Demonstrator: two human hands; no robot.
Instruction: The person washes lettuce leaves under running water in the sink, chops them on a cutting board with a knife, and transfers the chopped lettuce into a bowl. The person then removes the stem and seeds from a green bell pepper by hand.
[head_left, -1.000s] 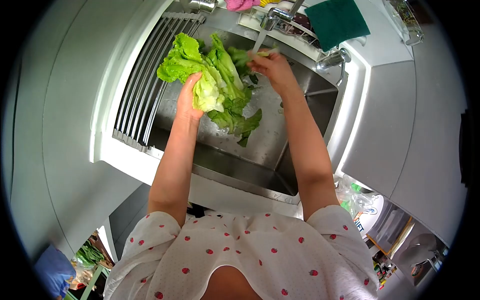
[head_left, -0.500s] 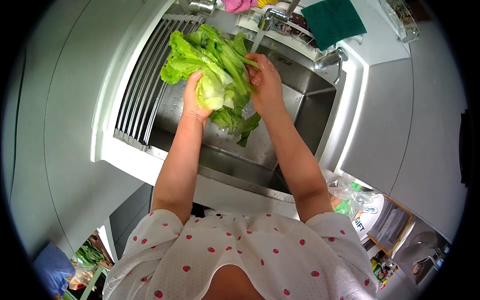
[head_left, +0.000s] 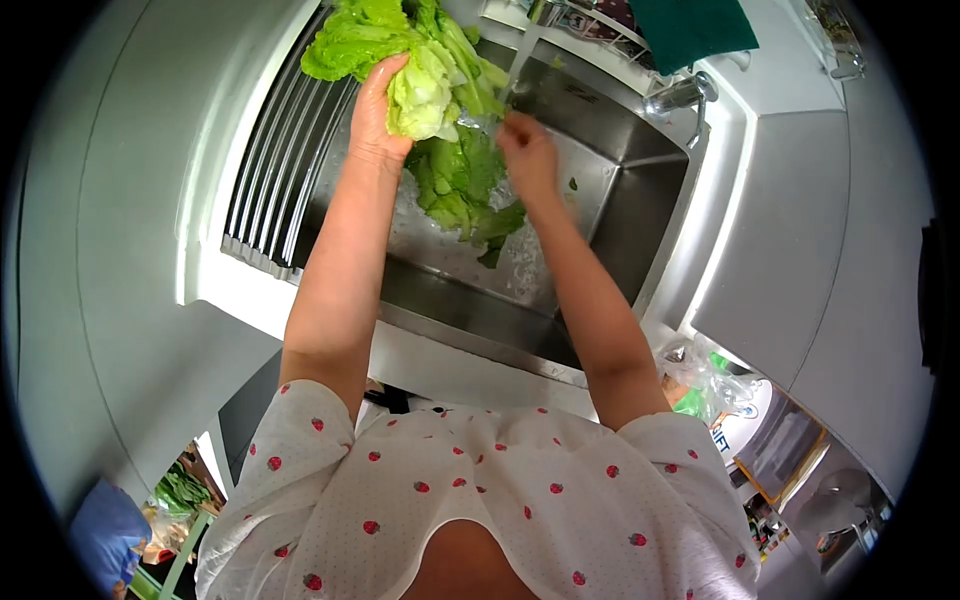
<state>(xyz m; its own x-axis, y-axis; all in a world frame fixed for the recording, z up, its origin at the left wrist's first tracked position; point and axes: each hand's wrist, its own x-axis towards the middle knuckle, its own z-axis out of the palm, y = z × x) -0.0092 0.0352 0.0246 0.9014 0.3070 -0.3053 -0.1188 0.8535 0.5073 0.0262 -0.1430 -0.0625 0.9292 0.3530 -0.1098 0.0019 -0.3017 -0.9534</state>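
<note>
My left hand (head_left: 378,118) is wrapped round the base of a head of green lettuce (head_left: 425,85), held up over the far left of the steel sink (head_left: 470,285). Loose lettuce leaves (head_left: 455,180) lie lower in the basin, wet and partly under the held head. Just right of the lettuce is my right hand (head_left: 530,155), beside the running water (head_left: 522,60). Its fingers are curled together and slightly blurred; whether they pinch anything is hidden. A small green scrap (head_left: 572,184) sits on the sink floor.
A slatted metal drying rack (head_left: 285,165) covers the sink's left side. The faucet (head_left: 545,12) is at the back, with a dark green scouring cloth (head_left: 692,30) to its right. A second chrome tap (head_left: 680,95) stands at the right rim. Grey counter (head_left: 770,220) flanks the sink.
The lettuce and my left hand have moved up and away in the view. My right hand has come off the lettuce, its fingers now curled beside it. The view has shifted slightly.
</note>
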